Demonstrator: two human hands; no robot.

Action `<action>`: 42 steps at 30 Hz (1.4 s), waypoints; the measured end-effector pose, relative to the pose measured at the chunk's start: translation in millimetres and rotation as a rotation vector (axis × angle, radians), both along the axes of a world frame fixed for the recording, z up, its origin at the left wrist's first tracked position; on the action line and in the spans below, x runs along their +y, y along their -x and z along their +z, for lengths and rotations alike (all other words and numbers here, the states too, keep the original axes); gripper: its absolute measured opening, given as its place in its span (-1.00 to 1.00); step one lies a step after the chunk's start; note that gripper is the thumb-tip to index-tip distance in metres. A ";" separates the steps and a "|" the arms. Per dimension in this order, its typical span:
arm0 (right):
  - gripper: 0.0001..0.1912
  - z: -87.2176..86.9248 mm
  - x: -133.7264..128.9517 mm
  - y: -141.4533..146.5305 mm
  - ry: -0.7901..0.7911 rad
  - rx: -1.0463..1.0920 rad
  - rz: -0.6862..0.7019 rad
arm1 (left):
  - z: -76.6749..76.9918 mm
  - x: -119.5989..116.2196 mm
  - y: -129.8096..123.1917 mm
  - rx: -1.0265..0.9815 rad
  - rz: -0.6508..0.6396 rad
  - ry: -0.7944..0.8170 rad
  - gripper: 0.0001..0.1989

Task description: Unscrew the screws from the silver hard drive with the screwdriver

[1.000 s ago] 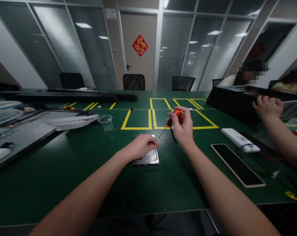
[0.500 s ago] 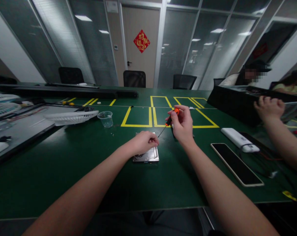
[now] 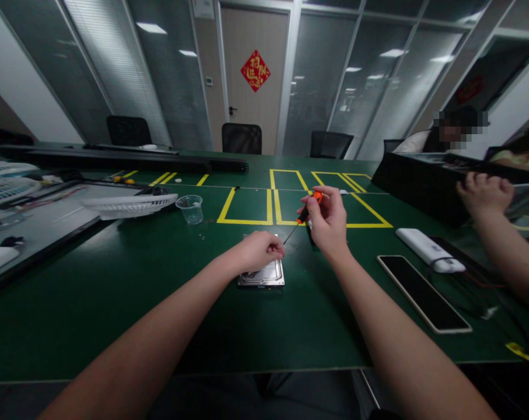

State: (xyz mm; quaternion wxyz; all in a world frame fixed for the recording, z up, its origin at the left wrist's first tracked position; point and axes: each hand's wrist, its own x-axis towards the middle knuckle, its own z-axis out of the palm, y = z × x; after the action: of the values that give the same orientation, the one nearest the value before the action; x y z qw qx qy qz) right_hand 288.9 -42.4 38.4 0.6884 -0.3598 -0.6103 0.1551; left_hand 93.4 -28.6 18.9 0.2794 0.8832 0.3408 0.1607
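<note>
A silver hard drive (image 3: 268, 275) lies flat on the green table (image 3: 194, 326), in front of me. Over its upper part is my left hand (image 3: 261, 251), fingers curled together near the tip of the screwdriver; what they pinch, if anything, is too small to make out. My right hand (image 3: 328, 221) grips the orange and black handle of a screwdriver (image 3: 303, 216), whose thin shaft slants down and left to my left fingertips. Something dark and partly hidden lies beneath my right hand.
Left of the hands stands a clear plastic cup (image 3: 190, 210), beside a white slatted part (image 3: 131, 204). On the right lie a phone (image 3: 424, 293), a white power bank (image 3: 430, 251) and cables. Another person's hand (image 3: 486, 195) rests by a black case (image 3: 422, 186).
The camera view has shifted slightly. Both my hands and the screwdriver keep nearly the same pose over the hard drive.
</note>
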 end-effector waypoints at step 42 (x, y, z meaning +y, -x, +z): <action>-0.79 7.3 -9.8 2.9 0.020 0.009 0.054 | 40.7 3.9 40.7 -0.139 0.220 -0.209 -0.78</action>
State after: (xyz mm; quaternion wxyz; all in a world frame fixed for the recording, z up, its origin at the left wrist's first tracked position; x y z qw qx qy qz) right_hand 286.1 -52.2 45.7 0.6831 -0.3493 -0.6151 0.1815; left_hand 52.8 -24.7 59.6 0.1897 0.8516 0.3966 0.2853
